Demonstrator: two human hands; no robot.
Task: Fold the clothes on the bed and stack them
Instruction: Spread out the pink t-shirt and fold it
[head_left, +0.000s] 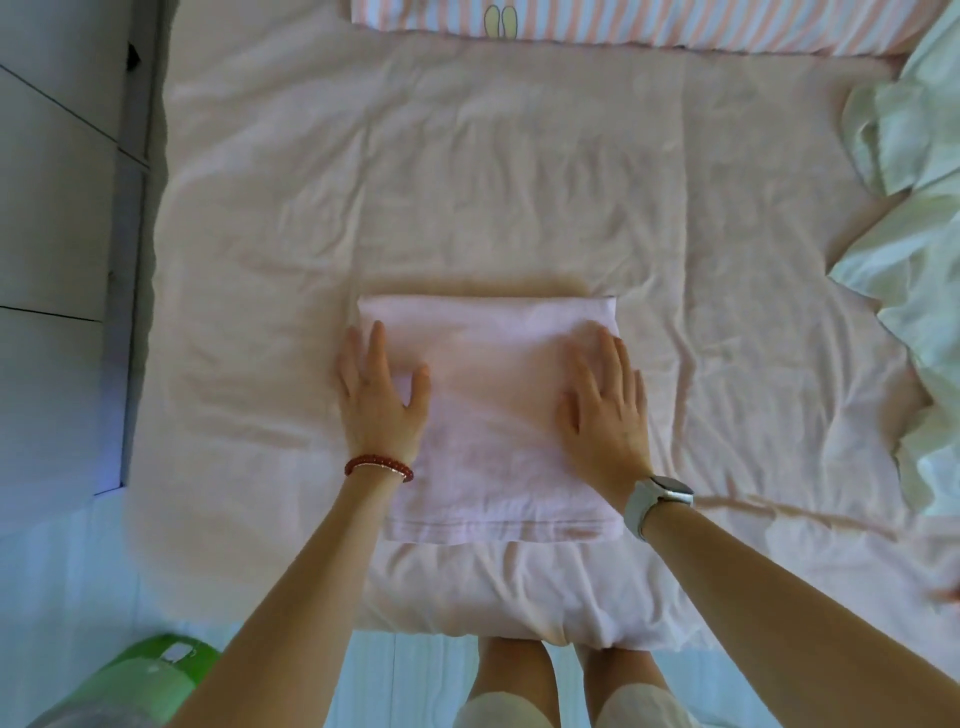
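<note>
A pale pink garment (491, 415) lies folded into a neat rectangle on the pink bed sheet (467, 182), near the bed's front edge. My left hand (379, 395), with a red bead bracelet at the wrist, rests flat on the garment's left side, fingers spread. My right hand (605, 400), with a white watch at the wrist, lies flat on its right side. Neither hand grips the cloth.
A crumpled pale green quilt (914, 218) is heaped along the bed's right side. A pink striped pillow (623, 23) lies at the far end. Grey cabinet fronts (62, 156) stand to the left. A green plastic object (156, 686) sits on the floor at lower left.
</note>
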